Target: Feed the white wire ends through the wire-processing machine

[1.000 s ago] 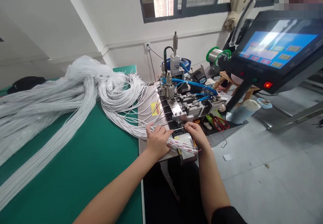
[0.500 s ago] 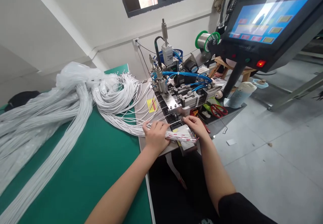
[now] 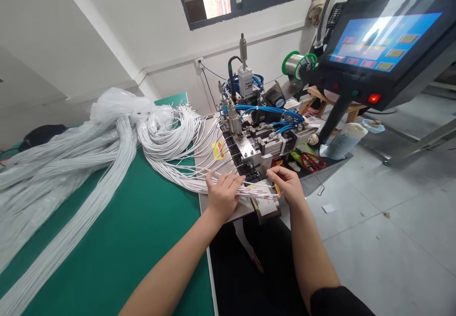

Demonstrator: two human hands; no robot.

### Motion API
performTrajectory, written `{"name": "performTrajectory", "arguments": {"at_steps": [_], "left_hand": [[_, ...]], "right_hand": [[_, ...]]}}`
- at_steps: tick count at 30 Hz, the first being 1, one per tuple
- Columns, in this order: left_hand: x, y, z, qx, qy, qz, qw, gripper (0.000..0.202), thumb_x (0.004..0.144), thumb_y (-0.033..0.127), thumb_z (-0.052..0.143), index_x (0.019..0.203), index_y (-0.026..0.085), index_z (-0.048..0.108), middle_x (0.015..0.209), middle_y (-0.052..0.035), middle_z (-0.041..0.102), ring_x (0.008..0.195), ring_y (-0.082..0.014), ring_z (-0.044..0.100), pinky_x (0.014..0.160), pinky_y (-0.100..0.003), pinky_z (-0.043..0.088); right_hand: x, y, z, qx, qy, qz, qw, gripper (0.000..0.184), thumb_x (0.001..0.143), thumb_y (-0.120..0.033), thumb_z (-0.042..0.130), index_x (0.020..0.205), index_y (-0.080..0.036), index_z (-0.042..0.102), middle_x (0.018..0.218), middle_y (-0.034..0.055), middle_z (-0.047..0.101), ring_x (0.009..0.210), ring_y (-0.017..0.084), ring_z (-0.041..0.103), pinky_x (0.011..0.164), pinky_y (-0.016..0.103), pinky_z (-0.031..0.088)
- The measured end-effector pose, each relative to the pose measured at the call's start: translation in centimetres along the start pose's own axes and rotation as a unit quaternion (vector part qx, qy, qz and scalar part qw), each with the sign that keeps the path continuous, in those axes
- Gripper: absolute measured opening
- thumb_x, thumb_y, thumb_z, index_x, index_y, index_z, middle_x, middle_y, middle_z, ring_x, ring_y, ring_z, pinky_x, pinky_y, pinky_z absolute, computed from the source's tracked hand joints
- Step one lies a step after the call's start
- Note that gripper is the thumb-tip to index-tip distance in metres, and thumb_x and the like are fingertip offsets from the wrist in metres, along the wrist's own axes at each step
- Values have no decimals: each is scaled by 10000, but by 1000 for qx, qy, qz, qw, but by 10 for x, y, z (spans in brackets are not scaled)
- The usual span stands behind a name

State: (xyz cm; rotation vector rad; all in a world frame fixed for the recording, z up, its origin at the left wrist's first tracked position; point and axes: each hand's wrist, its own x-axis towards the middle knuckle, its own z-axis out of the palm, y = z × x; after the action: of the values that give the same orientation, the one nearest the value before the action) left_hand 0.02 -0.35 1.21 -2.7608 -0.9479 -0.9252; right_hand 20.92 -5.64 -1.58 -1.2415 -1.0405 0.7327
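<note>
My left hand (image 3: 223, 193) is curled over a bundle of thin white cables (image 3: 185, 179), pressing it to the front of the machine's grey base. Red-marked ends (image 3: 261, 193) of the cables stick out to the right, past the palm. Just beyond those ends is my right hand (image 3: 288, 183), thumb and forefinger pinched together. What the pinch holds, if anything, is too small to tell. Right behind the fingers stands the bench machine (image 3: 245, 147), with metal blocks and blue air tubes. Several single cables run into its left side.
A green table (image 3: 153, 225) on the left carries more cables wrapped in clear plastic (image 3: 117, 104). A touch screen (image 3: 384, 43) stands at the right. Red-handled scissors (image 3: 313, 162), a solder wire spool (image 3: 298, 65) and a plastic bottle (image 3: 344, 140) are around the machine.
My right hand has moved slightly away from the machine's front block towards the cable ends. My left hand stays on the bundle. The whole view has shifted a little.
</note>
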Motion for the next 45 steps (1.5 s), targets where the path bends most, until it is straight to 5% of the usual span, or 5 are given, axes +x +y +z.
{"name": "performTrajectory", "arguments": {"at_steps": [6, 12, 20, 38, 45], "left_hand": [[-1, -3, -1, -31, -1, 27, 999, 336, 864, 149, 426, 1118, 235, 628, 926, -16, 719, 815, -171, 641, 999, -420, 246], [1, -2, 0, -36, -8, 23, 999, 383, 866, 141, 451, 1211, 248, 578, 938, -1, 719, 839, -157, 653, 1003, -397, 234], [2, 0, 0, -48, 10, 29, 998, 319, 871, 136, 438, 1107, 259, 614, 895, 22, 718, 781, -137, 655, 986, -386, 233], [4, 1, 4, -10, -5, 24, 1000, 145, 809, 135, 463, 772, 203, 586, 744, 5, 646, 728, -150, 571, 884, -367, 279], [3, -1, 5, -13, -34, 25, 999, 407, 696, 95, 516, 1064, 253, 590, 843, -9, 664, 830, -198, 568, 867, -402, 275]], "right_hand": [[-8, -20, -2, -20, -110, -66, 992, 159, 771, -344, 707, 863, -221, 751, 861, 61, 680, 797, 214, 608, 679, 321, 466], [-8, -5, 6, 76, -38, 36, 996, 199, 730, -353, 748, 863, -206, 728, 712, 17, 661, 596, 146, 564, 551, 264, 431], [-4, -2, 15, 159, 35, 56, 985, 189, 695, -372, 771, 763, -201, 725, 712, 26, 695, 664, 163, 620, 646, 280, 487], [-3, -9, 15, -13, 0, 32, 999, 262, 850, -410, 602, 917, -182, 712, 780, 43, 697, 762, 190, 627, 718, 289, 466], [7, -6, -2, -39, -66, 62, 995, 268, 772, -414, 665, 856, -163, 709, 728, 41, 673, 671, 169, 593, 620, 264, 447]]}}
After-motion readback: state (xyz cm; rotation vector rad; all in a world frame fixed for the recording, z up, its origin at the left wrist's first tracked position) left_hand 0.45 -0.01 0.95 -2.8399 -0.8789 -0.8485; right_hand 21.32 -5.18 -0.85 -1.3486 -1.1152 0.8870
